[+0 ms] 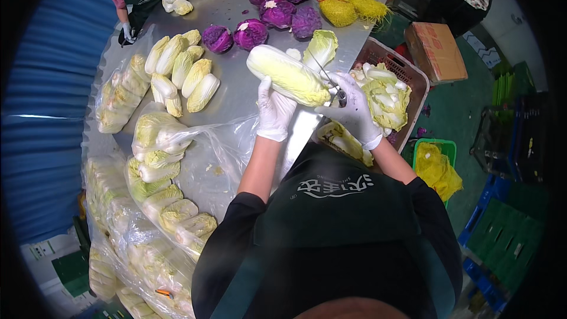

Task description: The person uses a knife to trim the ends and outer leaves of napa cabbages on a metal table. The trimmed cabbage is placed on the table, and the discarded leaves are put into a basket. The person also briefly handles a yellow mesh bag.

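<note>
A pale napa cabbage (288, 75) lies tilted across my gloved left hand (275, 108), which supports it from below with the thumb on its near side. My gloved right hand (350, 104) grips a knife (325, 71) by its dark handle, near the leafy tip of the cabbage; the blade points up and away to the left. Behind the blade a loose cabbage leaf (321, 48) rests on the metal table (234, 93). To the right, a brown plastic crate (418, 93) holds a heap of cabbage leaves (383, 95).
Small napa cabbages (181, 64) and purple cabbages (250, 34) lie farther back, beside yellow mesh bags (339, 9). Bagged napa cabbages (159, 186) line the left side. An orange cutter (164, 293) lies on the plastic. Right are a green basket (449, 146) and a cardboard box (436, 51). Two people stand beyond.
</note>
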`<state>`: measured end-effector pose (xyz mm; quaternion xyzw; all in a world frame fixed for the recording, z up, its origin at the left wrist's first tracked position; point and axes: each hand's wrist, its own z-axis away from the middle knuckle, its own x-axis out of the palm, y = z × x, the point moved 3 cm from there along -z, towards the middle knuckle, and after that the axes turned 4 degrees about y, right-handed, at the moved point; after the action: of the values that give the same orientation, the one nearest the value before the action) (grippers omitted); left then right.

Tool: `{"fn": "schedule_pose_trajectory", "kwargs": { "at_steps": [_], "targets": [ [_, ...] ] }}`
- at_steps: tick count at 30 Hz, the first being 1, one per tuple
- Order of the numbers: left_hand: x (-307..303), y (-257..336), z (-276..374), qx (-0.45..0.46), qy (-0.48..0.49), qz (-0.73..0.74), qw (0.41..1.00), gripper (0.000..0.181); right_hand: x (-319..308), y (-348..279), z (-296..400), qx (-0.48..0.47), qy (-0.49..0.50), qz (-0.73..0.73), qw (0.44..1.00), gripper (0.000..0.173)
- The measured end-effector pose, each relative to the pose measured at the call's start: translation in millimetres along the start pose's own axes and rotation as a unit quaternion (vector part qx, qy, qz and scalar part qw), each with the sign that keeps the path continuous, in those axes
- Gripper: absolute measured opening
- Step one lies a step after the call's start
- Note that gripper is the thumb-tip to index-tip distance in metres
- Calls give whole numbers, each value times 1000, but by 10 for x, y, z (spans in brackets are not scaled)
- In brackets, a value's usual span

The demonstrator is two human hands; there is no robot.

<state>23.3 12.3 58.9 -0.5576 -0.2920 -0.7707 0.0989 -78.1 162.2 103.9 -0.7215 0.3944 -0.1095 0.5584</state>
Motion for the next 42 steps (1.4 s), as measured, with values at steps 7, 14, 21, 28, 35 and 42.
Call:
{"fn": "schedule_pose_trajectory", "kwargs": {
  "at_steps": [7,14,21,28,35,42],
  "targets": [
    [-65,4,-44,-9,69,54,996,71,12,-54,-67,-56,29,13,998,51],
    [-124,87,21,-1,21,10,1000,64,95,46,-129,-20,-127,15,992,25],
    [-79,601,180,257,41,-489,833,88,188,620,27,267,-8,-134,954,21],
    [-456,1294,192,364,117,-629,677,92,610,826,-191,290,-1,-147,946,19],
    [-957,2208,-175,417,231,-587,654,84,1109,1202,-467,229,-33,3,973,23],
    [-1213,4160,-1012,378,461,-695,402,78,1293,1104,-902,161,-126,206,957,29]
  ]
}}
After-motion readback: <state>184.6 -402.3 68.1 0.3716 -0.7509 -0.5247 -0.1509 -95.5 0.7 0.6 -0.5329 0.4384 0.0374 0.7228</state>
